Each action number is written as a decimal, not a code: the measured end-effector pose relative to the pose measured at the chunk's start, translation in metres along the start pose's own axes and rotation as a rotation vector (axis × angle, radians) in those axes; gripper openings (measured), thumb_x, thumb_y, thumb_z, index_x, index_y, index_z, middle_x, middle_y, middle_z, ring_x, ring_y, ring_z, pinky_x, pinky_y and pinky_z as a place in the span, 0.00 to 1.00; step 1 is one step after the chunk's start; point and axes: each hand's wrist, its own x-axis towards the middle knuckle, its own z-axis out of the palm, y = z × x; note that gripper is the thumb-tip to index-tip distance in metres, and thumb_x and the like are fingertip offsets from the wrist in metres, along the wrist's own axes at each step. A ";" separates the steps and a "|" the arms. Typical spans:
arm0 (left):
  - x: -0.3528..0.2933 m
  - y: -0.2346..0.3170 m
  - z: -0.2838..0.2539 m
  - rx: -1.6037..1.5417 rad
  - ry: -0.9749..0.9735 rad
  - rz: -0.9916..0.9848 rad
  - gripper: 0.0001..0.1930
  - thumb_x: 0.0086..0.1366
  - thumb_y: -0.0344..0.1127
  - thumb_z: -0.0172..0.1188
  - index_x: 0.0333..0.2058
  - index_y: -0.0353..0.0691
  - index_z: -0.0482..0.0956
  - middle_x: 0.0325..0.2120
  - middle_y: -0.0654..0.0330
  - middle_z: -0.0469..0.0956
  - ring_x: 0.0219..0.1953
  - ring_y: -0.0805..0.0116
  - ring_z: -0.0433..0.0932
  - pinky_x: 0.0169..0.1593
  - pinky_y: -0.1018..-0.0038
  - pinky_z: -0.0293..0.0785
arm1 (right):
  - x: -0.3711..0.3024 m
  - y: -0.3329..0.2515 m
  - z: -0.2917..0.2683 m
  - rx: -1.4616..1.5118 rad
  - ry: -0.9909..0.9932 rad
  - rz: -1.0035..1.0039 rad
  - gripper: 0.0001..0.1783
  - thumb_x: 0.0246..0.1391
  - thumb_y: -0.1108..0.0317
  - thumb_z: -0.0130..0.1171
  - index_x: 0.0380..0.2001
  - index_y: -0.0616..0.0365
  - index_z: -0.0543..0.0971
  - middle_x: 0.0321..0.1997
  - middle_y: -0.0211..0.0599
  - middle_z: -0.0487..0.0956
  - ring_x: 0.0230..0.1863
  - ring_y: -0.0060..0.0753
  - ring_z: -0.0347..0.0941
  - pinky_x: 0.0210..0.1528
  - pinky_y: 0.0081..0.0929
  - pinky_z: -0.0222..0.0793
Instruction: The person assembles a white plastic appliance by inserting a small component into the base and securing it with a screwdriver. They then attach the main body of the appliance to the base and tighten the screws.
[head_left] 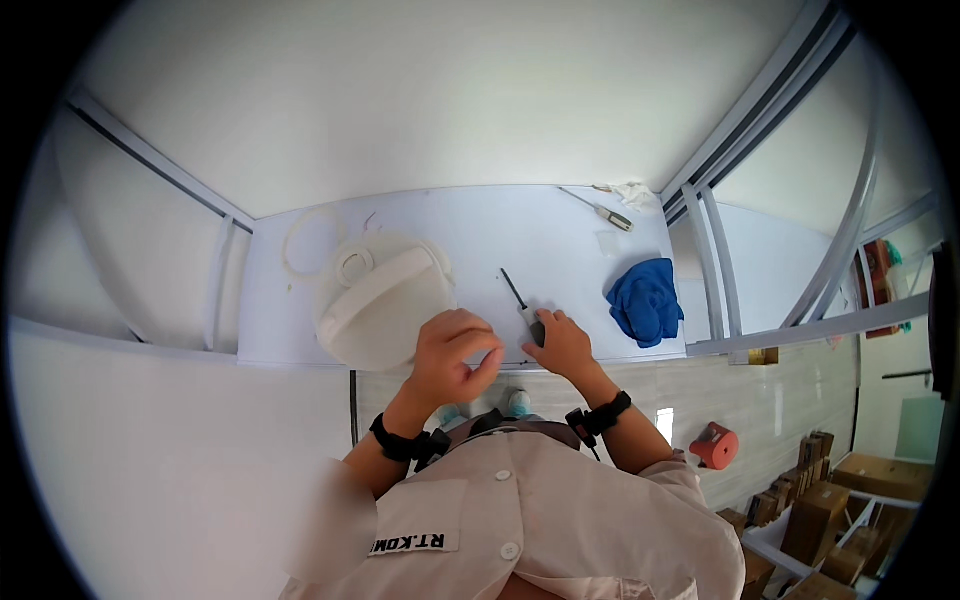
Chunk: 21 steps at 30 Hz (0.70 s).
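Observation:
My right hand (562, 345) is closed round the handle of a screwdriver (517, 292) at the table's front edge. The dark shaft points away from me over the white tabletop. To its left, my left hand (452, 357) is raised with the fingers curled in toward the thumb; whatever may be between them is too small or hidden to make out. Just beyond that hand stands a rounded white appliance (376, 333) with a broad arched handle (378, 292) and a round ring-like part (355, 264) on top.
A blue cloth (646, 303) lies crumpled at the table's right. Behind it are a second screwdriver (612, 217) and crumpled white tissue (634, 195). A pale loop of tubing (290, 249) lies at the far left. Metal frames flank the white table (480, 225). A red stool (715, 446) and cardboard boxes (815, 522) stand on the floor.

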 end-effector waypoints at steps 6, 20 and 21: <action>0.011 0.012 0.008 0.129 -0.006 -0.132 0.06 0.54 0.24 0.70 0.31 0.39 0.84 0.28 0.58 0.82 0.28 0.59 0.80 0.32 0.68 0.76 | 0.019 0.020 0.005 -0.001 -0.052 -0.067 0.35 0.53 0.53 0.71 0.62 0.57 0.76 0.49 0.53 0.80 0.50 0.58 0.81 0.52 0.49 0.78; -0.046 -0.012 -0.078 0.669 0.600 -0.307 0.14 0.63 0.27 0.67 0.48 0.36 0.83 0.48 0.50 0.81 0.52 0.53 0.79 0.57 0.64 0.75 | 0.040 -0.058 -0.059 1.226 -0.176 -0.049 0.14 0.62 0.72 0.66 0.48 0.57 0.75 0.30 0.27 0.73 0.27 0.19 0.71 0.23 0.25 0.66; -0.052 -0.016 -0.088 0.701 0.610 -0.399 0.18 0.65 0.28 0.67 0.53 0.36 0.81 0.53 0.49 0.79 0.57 0.52 0.77 0.61 0.64 0.72 | 0.041 -0.069 -0.060 1.178 -0.160 -0.069 0.13 0.62 0.73 0.66 0.47 0.57 0.75 0.29 0.25 0.72 0.27 0.20 0.71 0.24 0.26 0.66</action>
